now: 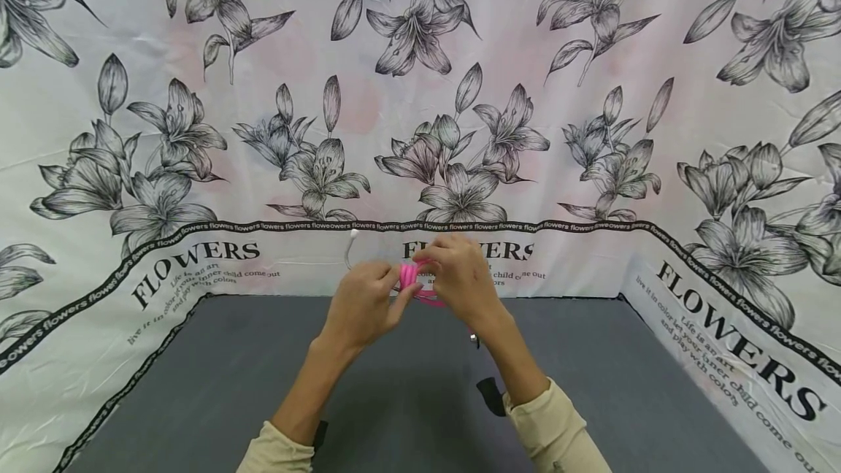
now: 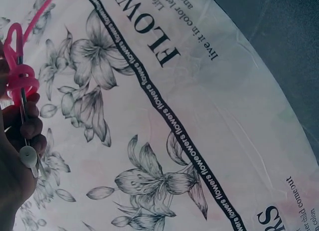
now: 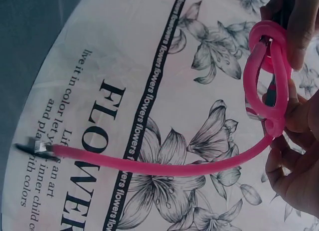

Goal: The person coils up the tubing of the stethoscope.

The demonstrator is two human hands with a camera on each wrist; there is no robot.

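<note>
Both hands hold a stethoscope (image 1: 409, 277) up in front of the back cloth, its pink tubing wound in a tight coil. My left hand (image 1: 363, 301) pinches the coil between thumb and fingers. A metal ear tube (image 2: 22, 111) with a white ear tip (image 2: 28, 157) sticks out by the left palm. My right hand (image 1: 465, 282) grips a loop of the pink tubing (image 3: 280, 91) right beside the coil. From there a free length of tubing hangs down, ending in a blurred silver and black chest piece (image 3: 41, 147).
A grey tabletop (image 1: 407, 385) lies below the hands. Behind and at both sides stands a white cloth (image 1: 296, 268) printed with flowers and lettering. A dark wrist strap piece (image 1: 490, 394) hangs beneath the right forearm.
</note>
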